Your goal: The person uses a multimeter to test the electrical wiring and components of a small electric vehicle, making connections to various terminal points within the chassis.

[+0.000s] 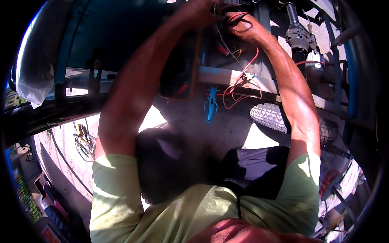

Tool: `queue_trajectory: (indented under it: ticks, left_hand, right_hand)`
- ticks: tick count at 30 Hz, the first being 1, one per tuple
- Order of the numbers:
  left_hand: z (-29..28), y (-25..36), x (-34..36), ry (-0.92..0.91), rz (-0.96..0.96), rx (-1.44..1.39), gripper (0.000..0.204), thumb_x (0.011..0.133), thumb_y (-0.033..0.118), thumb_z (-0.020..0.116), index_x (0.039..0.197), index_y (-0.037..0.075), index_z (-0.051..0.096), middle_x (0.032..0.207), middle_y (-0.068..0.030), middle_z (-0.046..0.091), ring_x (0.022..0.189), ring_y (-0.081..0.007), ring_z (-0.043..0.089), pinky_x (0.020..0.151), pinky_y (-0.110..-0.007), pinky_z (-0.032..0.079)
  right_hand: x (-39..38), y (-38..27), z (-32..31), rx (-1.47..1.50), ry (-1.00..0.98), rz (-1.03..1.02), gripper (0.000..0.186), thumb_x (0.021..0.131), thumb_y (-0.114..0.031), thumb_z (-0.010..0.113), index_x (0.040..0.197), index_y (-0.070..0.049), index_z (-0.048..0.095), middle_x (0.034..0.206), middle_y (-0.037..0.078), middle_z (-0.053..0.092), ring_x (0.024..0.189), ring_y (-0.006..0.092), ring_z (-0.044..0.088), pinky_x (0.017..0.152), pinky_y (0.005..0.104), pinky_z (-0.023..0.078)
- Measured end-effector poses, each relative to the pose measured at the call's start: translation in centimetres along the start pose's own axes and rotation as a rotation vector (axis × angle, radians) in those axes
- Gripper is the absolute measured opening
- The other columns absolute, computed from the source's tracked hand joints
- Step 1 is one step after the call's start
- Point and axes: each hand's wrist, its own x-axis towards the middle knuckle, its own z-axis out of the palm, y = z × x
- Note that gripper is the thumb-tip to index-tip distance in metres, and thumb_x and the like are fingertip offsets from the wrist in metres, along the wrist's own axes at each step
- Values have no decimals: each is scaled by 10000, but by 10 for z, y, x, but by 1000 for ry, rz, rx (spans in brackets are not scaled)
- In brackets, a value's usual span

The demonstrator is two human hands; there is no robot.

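Note:
Both hands reach up into a vehicle's metal frame [263, 83]. My left hand [204, 12] is at the top edge, fingers curled beside a dark cable [219, 32]; what they hold is hidden. My right hand [243, 28] is just right of it, fingers bent among red and black wires [237, 18]; their grip is too small to make out. Below hang loose red wires [251, 62] and a red connector [223, 50]. A dark box-like part [178, 77] sits left of these, and a turquoise metal bracket [210, 103] hangs under the crossbar.
A cylindrical mechanical assembly [298, 36] lies at upper right, above a treaded tyre [267, 115]. A clear plastic-wrapped part [34, 65] is at far left, above a black rail [52, 115]. Yellow-handled tools or cables [83, 137] lie on the ground. My legs are folded below the frame.

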Motion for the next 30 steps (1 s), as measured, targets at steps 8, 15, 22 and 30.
queue_trajectory:
  ticks: [8, 15, 22, 30]
  left_hand:
    - [-4, -4, -6, -1, -115, -164, 205, 919, 252, 760, 948, 54, 716, 756, -81, 694, 662, -160, 648, 580, -351, 530]
    - [-4, 10, -9, -24, -200, -217, 210, 907, 260, 778, 943, 59, 731, 775, -63, 703, 680, -146, 651, 595, -346, 536]
    - [-4, 7, -9, -15, -227, -256, 225, 891, 253, 788, 975, 51, 738, 810, -64, 721, 700, -142, 662, 605, -337, 547]
    - [-5, 10, -12, -19, -228, -287, 229, 909, 252, 766, 1009, 49, 732, 793, -69, 713, 657, -144, 644, 560, -340, 529]
  right_hand:
    - [3, -2, 5, 36, 50, -21, 198, 907, -226, 687, 990, -50, 648, 841, 163, 667, 772, 323, 657, 717, 405, 533]
    - [5, 13, 8, -280, -1, -170, 226, 927, -252, 650, 1006, -42, 679, 855, 155, 667, 768, 298, 648, 722, 408, 534]
    - [-6, 5, -1, 175, 59, 32, 355, 910, -268, 690, 1188, -51, 728, 1063, 135, 727, 976, 247, 708, 892, 334, 560]
    - [-7, 2, -6, 206, -43, 54, 384, 925, -277, 679, 1228, -42, 712, 1032, 107, 739, 975, 189, 693, 906, 325, 544]
